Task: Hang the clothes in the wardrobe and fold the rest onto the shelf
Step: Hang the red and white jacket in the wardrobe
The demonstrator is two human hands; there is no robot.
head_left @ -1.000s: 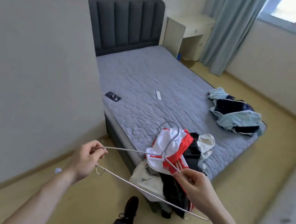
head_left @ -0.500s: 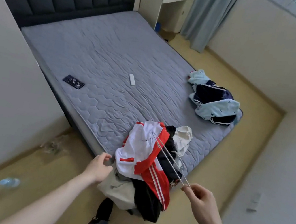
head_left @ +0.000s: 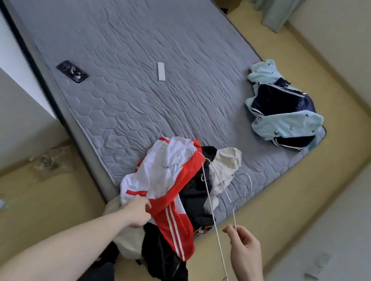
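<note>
- left hand (head_left: 137, 211) pinches the hem of the red-and-white track jacket (head_left: 165, 185), thumb and fingers closed on the cloth where white meets red; the forearm reaches in from lower left, wrist about level
- right hand (head_left: 244, 245) holds a thin wire hanger (head_left: 213, 199) between thumb and fingertips at its near shoulder; the other fingers curl loosely; the hanger lies slanted over the pile, its hook end toward the mattress
- the jacket looks light, soft and a bit slick; it will likely sag and slide, so the collar or shoulders seem the better grip for hanging
- the hanger looks light and springy, likely to twist in a fingertip hold
- the jacket tops a heap with a black garment (head_left: 195, 194) and a cream garment (head_left: 225, 168) at the near corner of the mattress (head_left: 121, 46); a second pile of pale blue and navy clothes (head_left: 283, 107) lies well apart at the right edge
</note>
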